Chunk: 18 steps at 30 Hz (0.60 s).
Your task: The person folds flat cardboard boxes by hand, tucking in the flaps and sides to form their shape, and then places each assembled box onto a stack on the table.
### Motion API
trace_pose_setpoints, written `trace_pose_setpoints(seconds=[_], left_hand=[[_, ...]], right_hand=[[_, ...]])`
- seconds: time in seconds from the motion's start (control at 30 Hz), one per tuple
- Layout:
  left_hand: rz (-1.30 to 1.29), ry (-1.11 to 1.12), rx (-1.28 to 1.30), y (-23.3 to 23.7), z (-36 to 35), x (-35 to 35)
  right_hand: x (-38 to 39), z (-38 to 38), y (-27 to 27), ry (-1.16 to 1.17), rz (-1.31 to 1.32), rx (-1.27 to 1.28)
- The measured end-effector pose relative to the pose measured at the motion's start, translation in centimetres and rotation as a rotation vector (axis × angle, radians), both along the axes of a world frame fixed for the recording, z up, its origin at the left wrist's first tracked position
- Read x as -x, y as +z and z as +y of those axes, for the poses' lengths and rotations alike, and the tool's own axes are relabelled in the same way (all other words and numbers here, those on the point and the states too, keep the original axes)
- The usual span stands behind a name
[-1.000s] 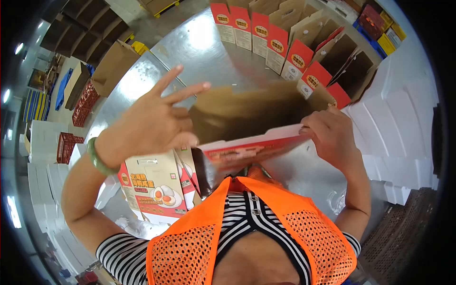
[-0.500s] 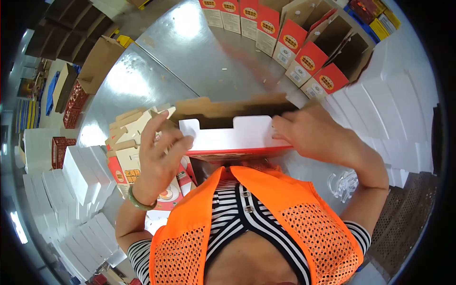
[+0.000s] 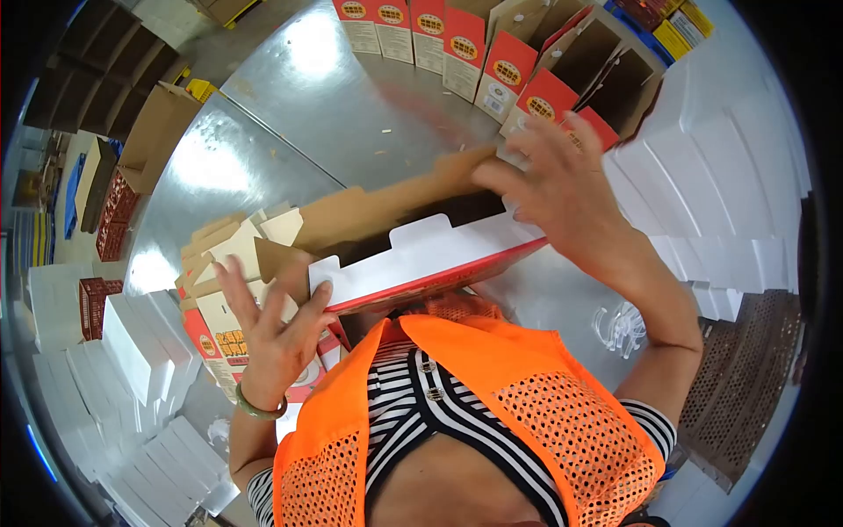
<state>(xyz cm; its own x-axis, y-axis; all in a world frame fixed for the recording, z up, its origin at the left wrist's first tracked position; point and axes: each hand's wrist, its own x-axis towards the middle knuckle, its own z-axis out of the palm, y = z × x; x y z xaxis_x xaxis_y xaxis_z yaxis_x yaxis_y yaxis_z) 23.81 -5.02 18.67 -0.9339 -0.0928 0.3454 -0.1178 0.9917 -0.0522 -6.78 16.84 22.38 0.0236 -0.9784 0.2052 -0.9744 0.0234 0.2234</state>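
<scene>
An open cardboard box (image 3: pixel 421 255), white on its near flap with a red lower edge and brown inside, lies slantwise before my chest, its right end higher in view. My left hand (image 3: pixel 279 329) grips its left end, thumb on the white flap and some fingers at the brown side flap; a bracelet circles that wrist. At the right end, my right hand (image 3: pixel 562 180) is open with its fingers spread, the lower ones close to the flap. Contact there is hard to make out. Flat printed cartons (image 3: pixel 215 325) lie beside my left hand.
Red-and-tan boxes (image 3: pixel 461 53) stand in a curved row along the far side of the metal table (image 3: pixel 290 97). White stacked boxes (image 3: pixel 711 176) rise at the right, and more white boxes (image 3: pixel 140 342) at the left. Clear plastic pieces (image 3: pixel 619 329) lie near my right forearm.
The box has turned, its right end going up and its left end down. My right hand has risen and spread its fingers; my left hand has come onto the left end.
</scene>
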Motion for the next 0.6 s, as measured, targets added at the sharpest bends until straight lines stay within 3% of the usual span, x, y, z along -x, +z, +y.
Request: trace_pose_setpoints(seconds=[0.1, 0.17, 0.2, 0.3, 0.37, 0.4, 0.47, 0.53, 0.57, 0.6], left_hand=[[0.211, 0.136, -0.108, -1.1, 0.9, -0.4], [0.320, 0.251, -0.397, -4.1, 1.4, -0.6], [0.431, 0.213, -0.522, -4.9, 2.0, 0.3], [0.314, 0.070, -0.437, -2.5, 1.3, 1.2], [0.322, 0.081, -0.393, -1.1, 0.9, 1.9], [0.260, 0.047, -0.459, -0.6, 0.6, 1.8], [0.232, -0.025, -0.481, -0.5, 0.2, 2.3], [0.216, 0.054, -0.510, -0.1, 0.6, 2.8], [0.208, 0.125, -0.538, 0.0, 0.7, 3.2], [0.208, 0.280, -0.814, -0.2, 1.2, 3.1]], right_hand=[[-1.0, 0.3, -2.9, -0.338, -0.433, 0.434], [-2.8, 1.5, -5.7, -0.563, -1.003, 0.685], [-2.8, 1.9, -6.3, -0.553, -1.002, 0.674], [-2.8, 3.2, -7.1, -0.320, -0.830, 0.759], [-1.7, 3.8, -6.3, -0.255, -0.990, 0.559], [-0.5, 3.9, -5.9, -0.137, -0.926, 0.400], [-1.1, 2.9, -5.4, -0.212, -0.886, 0.348], [-2.0, 1.8, -4.3, -0.303, -0.831, 0.291], [-2.3, 1.4, -3.6, -0.373, -0.981, 0.312], [-2.2, 1.3, -3.3, -0.442, -1.127, 0.334]])
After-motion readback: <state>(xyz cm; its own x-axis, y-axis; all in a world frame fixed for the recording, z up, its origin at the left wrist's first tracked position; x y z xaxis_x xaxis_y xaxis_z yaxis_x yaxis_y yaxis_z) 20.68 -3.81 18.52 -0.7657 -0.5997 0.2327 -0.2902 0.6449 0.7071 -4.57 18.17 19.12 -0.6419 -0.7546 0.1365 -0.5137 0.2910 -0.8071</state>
